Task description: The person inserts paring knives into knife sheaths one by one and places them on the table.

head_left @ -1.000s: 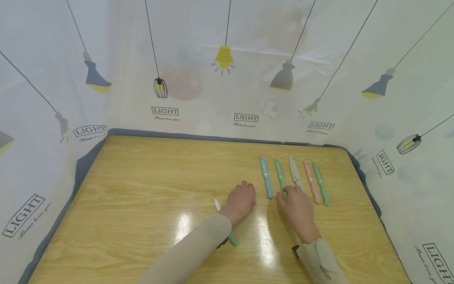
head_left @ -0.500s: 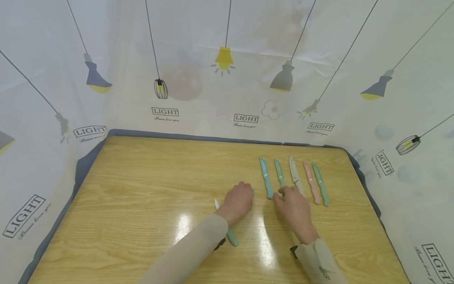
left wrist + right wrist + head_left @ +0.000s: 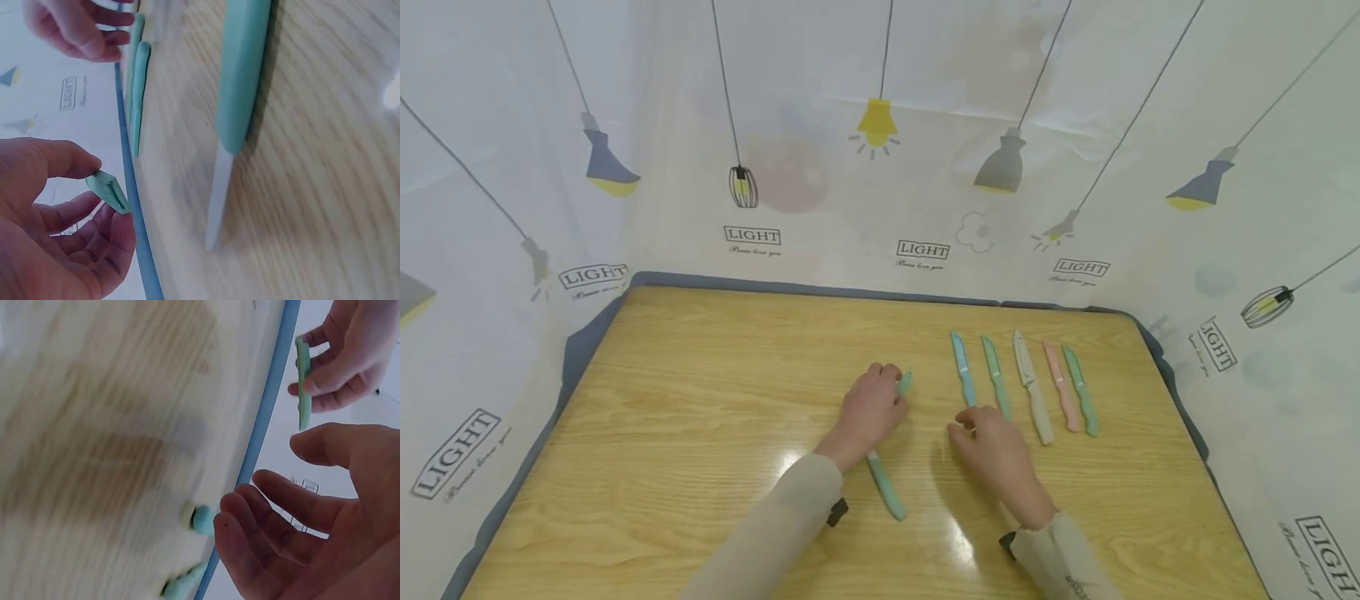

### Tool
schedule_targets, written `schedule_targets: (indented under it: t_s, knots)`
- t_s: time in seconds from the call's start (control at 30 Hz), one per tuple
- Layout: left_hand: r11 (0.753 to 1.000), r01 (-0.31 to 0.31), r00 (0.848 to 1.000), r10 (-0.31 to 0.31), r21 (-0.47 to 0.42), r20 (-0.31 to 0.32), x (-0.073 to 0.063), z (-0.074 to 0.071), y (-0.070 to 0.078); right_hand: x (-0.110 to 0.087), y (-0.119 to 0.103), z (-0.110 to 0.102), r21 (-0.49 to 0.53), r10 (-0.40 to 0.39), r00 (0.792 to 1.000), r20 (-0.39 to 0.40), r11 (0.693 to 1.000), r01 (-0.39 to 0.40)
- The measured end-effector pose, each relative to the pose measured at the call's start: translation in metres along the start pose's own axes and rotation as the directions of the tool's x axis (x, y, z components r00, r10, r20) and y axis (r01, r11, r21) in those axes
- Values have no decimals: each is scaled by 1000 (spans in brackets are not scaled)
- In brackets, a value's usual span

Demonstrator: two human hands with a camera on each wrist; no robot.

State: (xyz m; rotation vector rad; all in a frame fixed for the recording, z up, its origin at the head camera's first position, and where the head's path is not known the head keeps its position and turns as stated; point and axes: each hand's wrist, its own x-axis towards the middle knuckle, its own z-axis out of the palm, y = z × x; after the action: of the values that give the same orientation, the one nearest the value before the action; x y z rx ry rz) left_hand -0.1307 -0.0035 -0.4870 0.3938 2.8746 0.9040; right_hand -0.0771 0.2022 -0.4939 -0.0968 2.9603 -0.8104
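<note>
My left hand (image 3: 867, 408) pinches a small green knife sheath (image 3: 107, 192) between thumb and fingers, above the table; its slot shows in the left wrist view. Below that wrist lies an uncovered knife (image 3: 887, 490) with a green handle. Its pale blade (image 3: 220, 200) shows in the left wrist view, while the forearm partly hides it in the head view. My right hand (image 3: 1000, 454) hovers with relaxed, slightly bent fingers and holds nothing. It is nearest the handle end of a blue knife (image 3: 962, 367), which it partly covers in the head view.
Right of the blue knife lie a green knife (image 3: 992, 367), a cream knife (image 3: 1033, 396), a pink knife (image 3: 1062, 387) and another green knife (image 3: 1081, 392), in a row. A wooden table (image 3: 700, 400) meets a printed cloth backdrop (image 3: 835, 208) along its far and side edges.
My left hand has moved left and slightly away with the green sheath, uncovering more of the bare knife. My right hand has drawn back left from the row, so the cream knife's handle shows.
</note>
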Motion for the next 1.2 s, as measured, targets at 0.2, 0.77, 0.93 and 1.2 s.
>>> schedule_targets:
  t_s: [0.2,0.77,0.93,1.2]
  knots:
    - [980,43,998,-51,-195,-35,-7,-5,-13,-5,-22,16,-34,-65,995,72,997,68]
    - [835,69,986,-140,-547,-89,-19,-12,-50,-12,-64,51,26,-92,956,280,996,88]
    - [786,101,978,-192,-610,-86,-21,-15,-55,-14,-68,58,-12,-122,955,270,991,130]
    - [723,177,953,-296,-668,-67,-20,-17,-59,-15,-71,61,-88,-213,954,212,968,236]
